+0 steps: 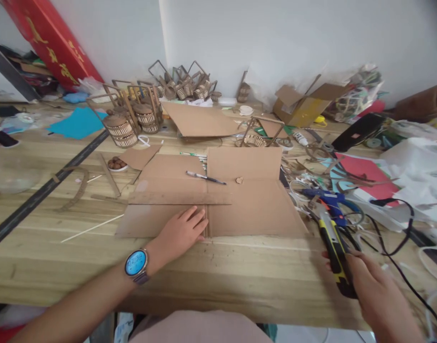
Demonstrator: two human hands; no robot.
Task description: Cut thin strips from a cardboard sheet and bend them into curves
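Observation:
My left hand (183,228) lies flat on a large cardboard sheet (250,209), fingers stretched out just below a wooden ruler (179,198). The ruler lies crosswise over the sheet's left half. At the right, my right hand (375,281) is wrapped around a black and yellow utility knife (334,252), which points away from me over the table. A pen (206,177) rests on the cardboard above the ruler. Beside it sits a small brown scrap (239,180). My left wrist carries a watch (136,263).
A blue glue gun (325,200) and tangled cables crowd the right side. Several small woven baskets (120,129) with tall handles stand behind. At the back are another cardboard piece (204,120) and an open box (304,107). Left lies a bowl of walnuts (116,164).

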